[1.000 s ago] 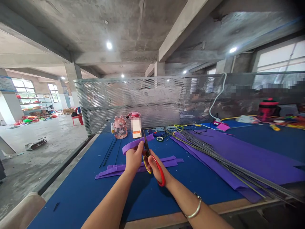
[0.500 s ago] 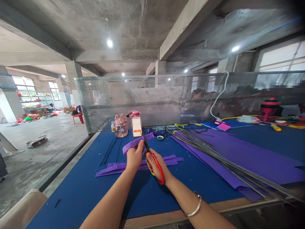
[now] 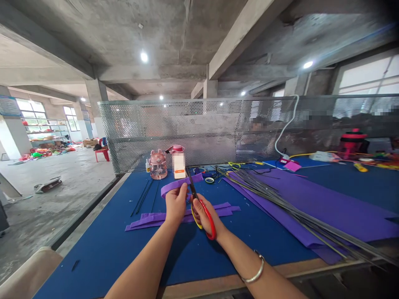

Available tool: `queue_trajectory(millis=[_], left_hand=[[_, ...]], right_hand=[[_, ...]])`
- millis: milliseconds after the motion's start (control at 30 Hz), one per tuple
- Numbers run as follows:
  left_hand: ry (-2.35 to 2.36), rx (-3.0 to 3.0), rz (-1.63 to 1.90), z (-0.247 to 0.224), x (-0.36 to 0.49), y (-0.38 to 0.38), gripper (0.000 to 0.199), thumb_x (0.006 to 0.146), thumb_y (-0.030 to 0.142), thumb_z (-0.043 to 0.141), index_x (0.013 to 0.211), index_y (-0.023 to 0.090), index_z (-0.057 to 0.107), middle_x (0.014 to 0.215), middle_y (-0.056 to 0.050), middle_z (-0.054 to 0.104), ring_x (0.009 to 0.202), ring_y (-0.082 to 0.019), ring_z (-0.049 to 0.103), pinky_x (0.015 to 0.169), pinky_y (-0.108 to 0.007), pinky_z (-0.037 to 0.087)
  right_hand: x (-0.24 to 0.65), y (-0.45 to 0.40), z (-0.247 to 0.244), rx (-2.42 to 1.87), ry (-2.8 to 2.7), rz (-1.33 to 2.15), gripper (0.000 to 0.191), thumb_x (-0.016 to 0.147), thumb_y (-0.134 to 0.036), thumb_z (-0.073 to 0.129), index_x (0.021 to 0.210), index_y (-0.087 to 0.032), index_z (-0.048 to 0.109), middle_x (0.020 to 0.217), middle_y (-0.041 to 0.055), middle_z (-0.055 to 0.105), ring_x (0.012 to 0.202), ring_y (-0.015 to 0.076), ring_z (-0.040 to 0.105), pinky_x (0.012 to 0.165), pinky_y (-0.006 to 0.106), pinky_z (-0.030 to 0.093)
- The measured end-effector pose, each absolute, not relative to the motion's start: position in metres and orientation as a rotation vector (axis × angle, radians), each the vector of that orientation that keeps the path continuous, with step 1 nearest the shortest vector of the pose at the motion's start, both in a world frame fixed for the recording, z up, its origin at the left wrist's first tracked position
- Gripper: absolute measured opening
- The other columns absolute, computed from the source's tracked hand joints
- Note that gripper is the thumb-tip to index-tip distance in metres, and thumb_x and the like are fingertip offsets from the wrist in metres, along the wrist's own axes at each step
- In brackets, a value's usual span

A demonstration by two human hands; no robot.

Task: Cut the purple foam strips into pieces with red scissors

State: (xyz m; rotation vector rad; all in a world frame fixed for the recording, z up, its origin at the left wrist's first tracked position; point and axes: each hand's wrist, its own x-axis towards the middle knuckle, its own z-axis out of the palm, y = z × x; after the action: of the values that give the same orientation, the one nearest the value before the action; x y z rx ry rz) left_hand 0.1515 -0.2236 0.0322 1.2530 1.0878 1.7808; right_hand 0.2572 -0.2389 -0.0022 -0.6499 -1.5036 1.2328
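Note:
My left hand pinches a purple strip that loops out to the left and runs on to the right past my thumb. With my right hand I grip a pair of scissors by its red and yellow handles, fingers wrapped round them. The dark blades point up and away, crossing the strip just right of my left thumb; whether they have cut into it I cannot tell. Below both hands, several more purple strips lie across the blue table.
Thin dark rods lie at left. A pink-topped bottle, a phone-like white card and a tape roll stand or lie behind. Long grey wires rest on purple sheets at right. A perforated metal screen borders the back.
Both hands keep nearly the same place. The scissor blades have shifted slightly to the right and look closer together across the strip.

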Motion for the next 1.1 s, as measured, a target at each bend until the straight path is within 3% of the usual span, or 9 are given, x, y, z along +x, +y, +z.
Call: queue_trajectory(millis=[233, 867, 1100], left_hand=[[1.054, 1.211, 1.786, 0.0346, 0.1532, -0.2264, 0.041, 0.072, 0.052, 0.06, 0.061, 0.013, 0.061, 0.055, 0.0, 0.056, 0.048, -0.009, 0.05, 0.05, -0.022, 0.043], [1.153, 1.374, 1.777, 0.0356, 0.1552, -0.2321, 0.036, 0.075, 0.046, 0.058, 0.065, 0.013, 0.066, 0.056, -0.002, 0.061, 0.052, -0.013, 0.057, 0.051, -0.022, 0.046], [1.2, 1.323, 1.83, 0.0374, 0.1549, -0.2325, 0.037, 0.076, 0.045, 0.058, 0.06, 0.013, 0.063, 0.053, -0.001, 0.058, 0.048, -0.01, 0.052, 0.047, -0.019, 0.042]], right_hand=[[0.2588, -0.2381, -0.0094, -0.55, -1.61, 1.173, 0.06, 0.076, -0.073, 0.042, 0.106, -0.02, 0.046, 0.068, -0.0042, 0.036, 0.052, 0.0091, 0.032, 0.047, 0.022, 0.03], [0.2581, -0.2348, -0.0099, -0.563, -1.596, 1.19, 0.055, 0.081, -0.07, 0.038, 0.102, -0.019, 0.046, 0.062, -0.0059, 0.034, 0.048, 0.0088, 0.032, 0.044, 0.022, 0.028], [0.258, -0.2368, -0.0089, -0.568, -1.6, 1.196, 0.056, 0.08, -0.07, 0.04, 0.103, -0.02, 0.046, 0.064, -0.0054, 0.034, 0.049, 0.008, 0.03, 0.045, 0.022, 0.027]])
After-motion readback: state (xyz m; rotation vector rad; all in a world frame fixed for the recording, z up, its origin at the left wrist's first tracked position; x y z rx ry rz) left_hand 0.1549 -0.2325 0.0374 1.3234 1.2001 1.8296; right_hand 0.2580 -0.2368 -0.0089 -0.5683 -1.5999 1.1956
